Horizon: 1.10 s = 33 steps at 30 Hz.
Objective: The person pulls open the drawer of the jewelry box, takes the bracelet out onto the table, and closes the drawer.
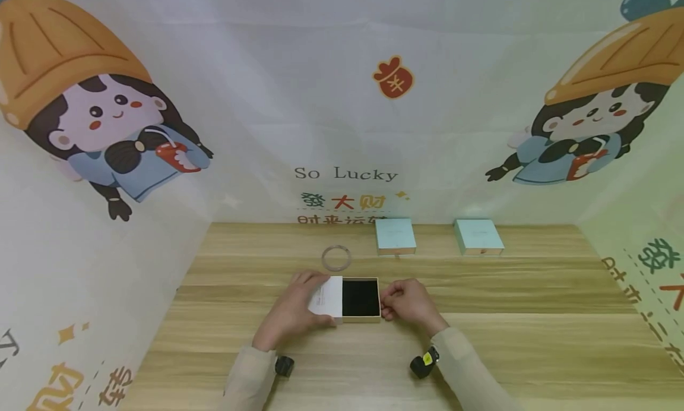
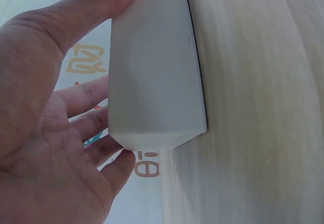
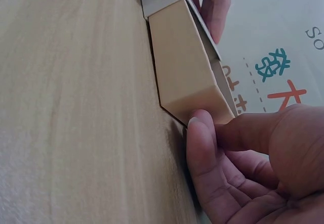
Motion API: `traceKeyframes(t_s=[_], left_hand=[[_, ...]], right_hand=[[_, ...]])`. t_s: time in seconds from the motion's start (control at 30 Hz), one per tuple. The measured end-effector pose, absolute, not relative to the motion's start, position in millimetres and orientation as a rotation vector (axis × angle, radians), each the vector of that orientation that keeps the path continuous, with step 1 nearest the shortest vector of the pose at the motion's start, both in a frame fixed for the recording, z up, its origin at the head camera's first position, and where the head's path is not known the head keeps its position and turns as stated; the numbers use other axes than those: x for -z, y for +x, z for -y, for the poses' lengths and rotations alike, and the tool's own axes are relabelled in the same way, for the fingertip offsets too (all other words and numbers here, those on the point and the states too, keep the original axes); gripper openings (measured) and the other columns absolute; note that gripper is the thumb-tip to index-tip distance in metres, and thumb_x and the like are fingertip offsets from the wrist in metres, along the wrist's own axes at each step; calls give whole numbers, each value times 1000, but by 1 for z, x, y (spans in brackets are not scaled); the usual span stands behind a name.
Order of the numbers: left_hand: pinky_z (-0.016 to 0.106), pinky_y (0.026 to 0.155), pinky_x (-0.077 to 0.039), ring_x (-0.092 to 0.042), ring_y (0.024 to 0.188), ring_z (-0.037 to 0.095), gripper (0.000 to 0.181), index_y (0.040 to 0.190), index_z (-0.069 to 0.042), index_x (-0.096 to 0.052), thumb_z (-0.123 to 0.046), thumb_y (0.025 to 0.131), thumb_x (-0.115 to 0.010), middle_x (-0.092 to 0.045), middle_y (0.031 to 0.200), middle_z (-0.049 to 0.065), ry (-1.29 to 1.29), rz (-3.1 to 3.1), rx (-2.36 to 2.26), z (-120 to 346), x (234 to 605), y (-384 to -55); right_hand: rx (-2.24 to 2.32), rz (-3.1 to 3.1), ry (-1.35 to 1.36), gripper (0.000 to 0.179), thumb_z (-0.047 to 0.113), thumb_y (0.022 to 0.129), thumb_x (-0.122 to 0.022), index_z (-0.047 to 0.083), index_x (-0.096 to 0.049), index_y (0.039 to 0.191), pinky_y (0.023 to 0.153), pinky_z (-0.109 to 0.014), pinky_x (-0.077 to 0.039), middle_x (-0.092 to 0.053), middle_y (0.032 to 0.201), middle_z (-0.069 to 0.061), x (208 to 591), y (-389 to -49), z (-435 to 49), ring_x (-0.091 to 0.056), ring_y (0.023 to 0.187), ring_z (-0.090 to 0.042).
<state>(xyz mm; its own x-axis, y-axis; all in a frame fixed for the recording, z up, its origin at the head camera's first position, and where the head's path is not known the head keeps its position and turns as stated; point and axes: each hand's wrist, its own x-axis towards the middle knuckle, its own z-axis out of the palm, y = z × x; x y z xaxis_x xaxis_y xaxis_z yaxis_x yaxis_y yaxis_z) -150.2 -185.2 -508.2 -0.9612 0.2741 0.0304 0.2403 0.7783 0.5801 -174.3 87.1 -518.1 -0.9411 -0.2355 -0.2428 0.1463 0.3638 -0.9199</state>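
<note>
Pale walls (image 1: pixel 299 102) printed with cartoon children in orange hats and the words "So Lucky" surround a wood-grain bench (image 1: pixel 534 292), seen from above. Near its middle lies a small box in two parts: a white cover (image 1: pixel 330 298) and a tan drawer (image 1: pixel 360 319) with a black lining (image 1: pixel 360 298), standing partly out of the cover toward the right. The person's left hand (image 1: pixel 293 307) grips the cover, thumb on the near side and fingers on the far side. The right hand (image 1: pixel 411 303), fingers curled, pinches at the drawer's outer end; whether a small tab sits between the fingertips is hard to make out. Just behind the box lies a thin, clear-looking ring (image 1: pixel 323 258). Farther back, at the wall, a pale blue box (image 1: pixel 395 234) and a matching second box (image 1: pixel 478 236) sit apart.
</note>
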Motion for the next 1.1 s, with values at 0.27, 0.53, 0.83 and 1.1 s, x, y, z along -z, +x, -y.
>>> traceKeyframes(t_s=[0.27, 0.53, 0.83, 1.1], left_hand=[[49, 117, -43, -47, 138, 28, 98, 149, -10, -52, -35, 65, -97, -54, 147, 7, 428, -2907, -927, 185, 507, -151], [49, 117, -44, -46, 138, 28, 98, 149, -10, -52, -34, 66, -97, -54, 146, 6, 416, -2899, -920, 184, 506, -151], [50, 117, -43, -46, 139, 28, 99, 150, -11, -51, -35, 65, -97, -53, 148, 6, 415, -2896, -913, 183, 507, -151], [49, 118, -43, -46, 139, 29, 100, 150, -9, -51, -36, 65, -97, -54, 148, 8, 435, -2908, -898, 184, 508, -152]], right_hand=[[1607, -2329, -84, 11, -3, 95, -64, -6, -69, 86, 58, -27, -61, -73, 70, -9, 522, -176, -84, -68, 57, -12], [1600, -2349, -98, 11, -5, 95, -63, -6, -69, 86, 56, -26, -61, -72, 69, -11, 523, -174, -80, -67, 56, -12], [1619, -2357, -103, 14, -5, 96, -62, -5, -69, 84, 57, -28, -61, -71, 68, -9, 525, -173, -74, -66, 57, -11], [1632, -2348, -122, 12, -6, 95, -62, -7, -69, 85, 56, -27, -61, -72, 69, -12, 522, -172, -70, -66, 56, -11]])
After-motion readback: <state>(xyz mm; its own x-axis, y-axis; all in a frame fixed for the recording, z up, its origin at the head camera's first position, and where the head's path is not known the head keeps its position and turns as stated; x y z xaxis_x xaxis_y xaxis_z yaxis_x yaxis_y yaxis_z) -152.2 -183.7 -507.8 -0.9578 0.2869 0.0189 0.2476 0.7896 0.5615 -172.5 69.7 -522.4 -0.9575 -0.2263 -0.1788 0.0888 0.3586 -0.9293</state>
